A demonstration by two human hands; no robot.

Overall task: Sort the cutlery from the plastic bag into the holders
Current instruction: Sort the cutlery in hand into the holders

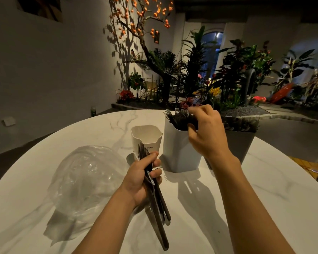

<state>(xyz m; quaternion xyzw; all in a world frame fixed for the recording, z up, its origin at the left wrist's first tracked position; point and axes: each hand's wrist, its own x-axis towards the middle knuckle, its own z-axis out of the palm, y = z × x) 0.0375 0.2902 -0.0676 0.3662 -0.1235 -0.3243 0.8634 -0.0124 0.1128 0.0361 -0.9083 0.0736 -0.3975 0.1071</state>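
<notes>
Left hand [141,178] clenched round a bundle of dark cutlery [154,195], fork tines up above the thumb, long handles running down past the wrist toward the table edge; right hand [206,136] curled over the mouth of the tall white holder [180,153], fingers on the fork heads [180,116] already standing in it; whether it pinches one piece or only tamps the bunch, cannot tell, fingers hide the contact. Smaller cream holder [146,138] stands just ahead of the left hand, between it and the tall holder, nothing visible above its rim; plastic bag [86,180] lies crumpled on the marble table [264,189] to the outer side of the left hand, looks emptied, contents hard to read through the film. Dark planter [240,142] sits just behind the right wrist.

Step in hand, as judged: seating forks in the tall holder while the left keeps the remaining stock; task looks partway, a handful left. To do it well: lower each piece handle-first, straight down, so tines stay up and match the rest; keep the hand from pushing sideways, the tall holder is narrow and could tip toward the planter; keep the left grip firm, handles are splayed and one may slip; pick same-type pieces only, other types to the cream holder.
</notes>
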